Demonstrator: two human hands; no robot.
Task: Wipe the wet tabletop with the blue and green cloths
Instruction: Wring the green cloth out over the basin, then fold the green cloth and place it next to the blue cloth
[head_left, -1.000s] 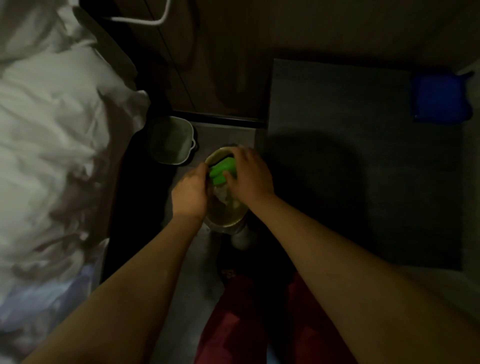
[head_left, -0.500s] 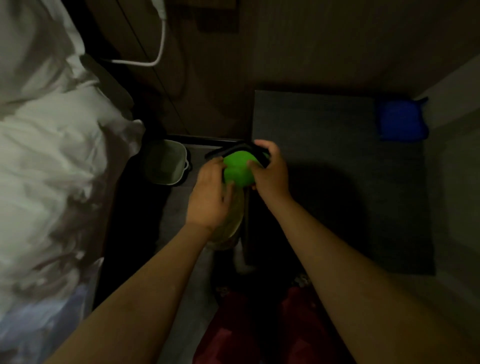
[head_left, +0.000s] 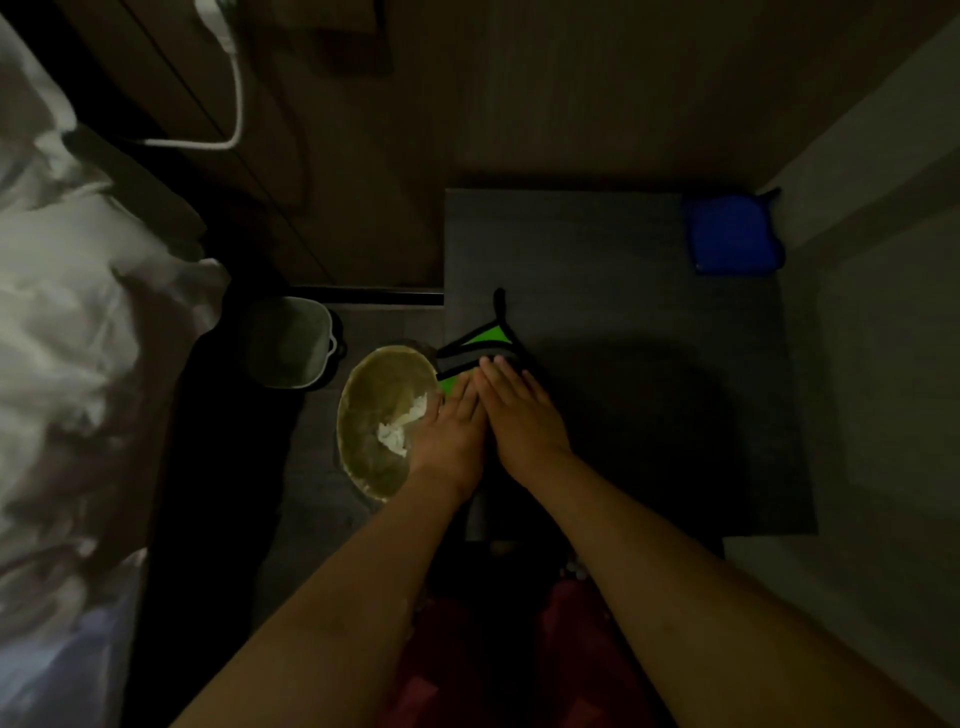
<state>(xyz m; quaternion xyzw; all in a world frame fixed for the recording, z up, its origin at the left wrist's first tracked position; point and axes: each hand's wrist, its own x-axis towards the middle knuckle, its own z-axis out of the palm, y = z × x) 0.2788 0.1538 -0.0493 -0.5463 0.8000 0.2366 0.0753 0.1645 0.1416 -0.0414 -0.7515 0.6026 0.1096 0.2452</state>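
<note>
Laid flat, side by side, on green cloth (head_left: 485, 339) at desk (head_left: 623, 291) left edge: left grip (head_left: 451, 436) and right grip (head_left: 519, 415), fingers straight, curled round nothing (black trim showing beyond fingertips). Blue cloth (head_left: 732, 236) at far right corner, well apart. Bowl (head_left: 374, 384) just left.

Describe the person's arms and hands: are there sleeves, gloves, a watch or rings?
The left forearm and right forearm are bare to the frame's edge; no sleeve shows. The left hand and right hand wear no gloves; no watch, bracelet or ring is visible, though the light is dim. Below, a dark red garment covers the legs.
</note>
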